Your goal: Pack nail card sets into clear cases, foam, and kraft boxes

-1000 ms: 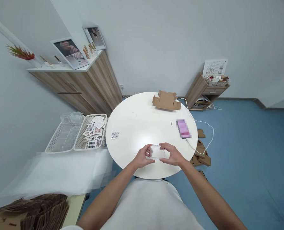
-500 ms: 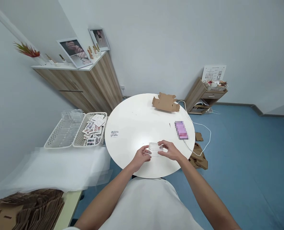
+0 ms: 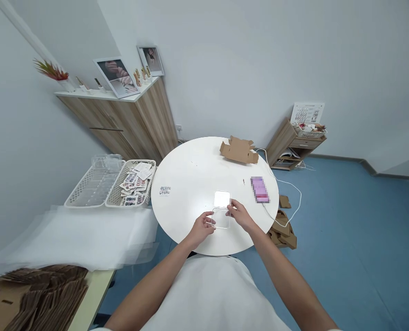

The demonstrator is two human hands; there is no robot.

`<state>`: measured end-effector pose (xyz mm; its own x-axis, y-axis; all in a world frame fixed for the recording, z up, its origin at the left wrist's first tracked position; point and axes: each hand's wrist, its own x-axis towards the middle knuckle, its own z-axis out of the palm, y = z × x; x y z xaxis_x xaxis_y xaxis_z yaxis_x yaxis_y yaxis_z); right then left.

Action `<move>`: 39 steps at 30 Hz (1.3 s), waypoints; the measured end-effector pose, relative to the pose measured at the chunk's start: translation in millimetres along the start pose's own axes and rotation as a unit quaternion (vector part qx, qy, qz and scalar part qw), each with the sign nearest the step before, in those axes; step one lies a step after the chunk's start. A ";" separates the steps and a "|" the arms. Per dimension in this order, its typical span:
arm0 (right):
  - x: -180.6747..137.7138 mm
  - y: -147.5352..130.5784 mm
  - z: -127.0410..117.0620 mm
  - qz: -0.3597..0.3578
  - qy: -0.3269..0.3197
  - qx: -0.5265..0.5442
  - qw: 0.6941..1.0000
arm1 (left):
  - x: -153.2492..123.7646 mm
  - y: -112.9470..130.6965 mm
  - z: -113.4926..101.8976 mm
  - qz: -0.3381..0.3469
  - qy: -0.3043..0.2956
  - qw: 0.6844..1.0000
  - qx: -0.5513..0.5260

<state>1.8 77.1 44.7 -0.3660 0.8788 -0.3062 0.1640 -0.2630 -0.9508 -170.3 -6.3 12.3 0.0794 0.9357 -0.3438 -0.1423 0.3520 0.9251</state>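
A clear plastic box (image 3: 221, 219) with its lid (image 3: 222, 199) raised is between my two hands, over the near part of the white round table (image 3: 187, 202). My left hand (image 3: 203, 228) grips the box's left side, thumb and fingers curled at its edge. On the other side my right hand (image 3: 239, 214) pinches the right edge close to where lid and base meet. Nothing can be made out inside the box. A small sheet of patterned nail tips (image 3: 165, 191) lies at the table's left.
An unfolded cardboard box (image 3: 239, 150) lies at the table's far side. A phone (image 3: 260, 189) with a white cable (image 3: 296, 186) is at the right. Left stand a basket of printed cards (image 3: 152, 181) and a basket of clear boxes (image 3: 67, 202). Cardboard pieces (image 3: 287, 236) lie on the floor.
The clear box has gone from closed-looking to open, its lid swung up and away from me. My right hand has shifted slightly along the box's right edge.
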 end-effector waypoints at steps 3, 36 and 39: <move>-7.9 9.0 -0.3 0.021 -0.007 0.040 0.999 | -0.8 -3.9 0.0 0.002 -0.002 1.000 0.014; -26.1 108.1 20.1 0.120 0.094 -0.142 0.978 | 43.1 -64.0 -0.8 -0.069 0.152 0.946 0.278; -24.1 105.0 19.0 0.120 0.074 -0.147 0.979 | 37.8 -65.2 -0.1 -0.063 0.149 0.946 0.282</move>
<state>10.4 20.7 -48.6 -0.1517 0.8599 -0.4873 0.4935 -0.3613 -0.7912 -158.2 6.1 -61.1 -0.2328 0.8821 -0.4094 0.4046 0.4707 0.7841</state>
